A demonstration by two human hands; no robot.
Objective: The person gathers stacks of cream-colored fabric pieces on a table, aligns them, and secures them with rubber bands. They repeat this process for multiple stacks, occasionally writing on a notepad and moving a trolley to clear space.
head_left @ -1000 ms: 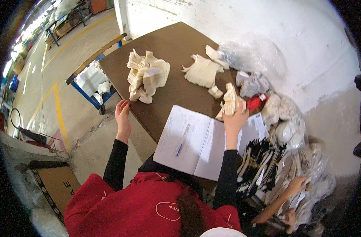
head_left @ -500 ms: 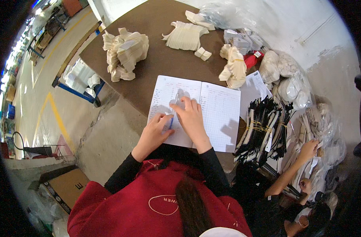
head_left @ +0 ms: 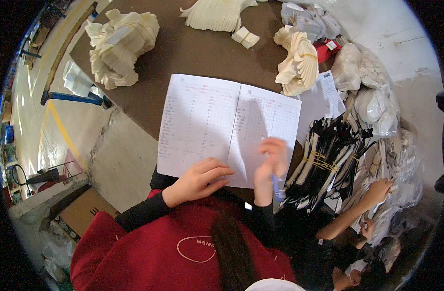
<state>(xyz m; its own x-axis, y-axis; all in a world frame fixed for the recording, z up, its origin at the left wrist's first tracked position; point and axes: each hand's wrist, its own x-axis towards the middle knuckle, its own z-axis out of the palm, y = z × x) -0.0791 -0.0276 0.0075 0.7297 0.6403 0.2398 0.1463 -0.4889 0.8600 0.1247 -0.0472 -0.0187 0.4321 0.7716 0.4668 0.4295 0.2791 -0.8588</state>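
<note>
1. Head view: I see the open notebook (head_left: 227, 128) overhanging the brown table's (head_left: 193, 48) near edge; my left hand (head_left: 197, 180) rests flat, fingers spread, on its lower page.
2. My right hand (head_left: 270, 162) is closed around a blue pen (head_left: 277, 186) over the right page.
3. Cream bundles (head_left: 120, 43) ring the table; concrete floor (head_left: 120, 155) lies open to the left.

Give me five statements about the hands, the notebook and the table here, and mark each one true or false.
1. The right hand holds a blue pen. True.
2. The notebook lies closed. False: it lies open, both pages showing.
3. The left hand rests flat on the notebook's lower edge. True.
4. The table is white. False: it is brown.
5. Cream bundles lie on the table beyond the notebook. True.
</note>
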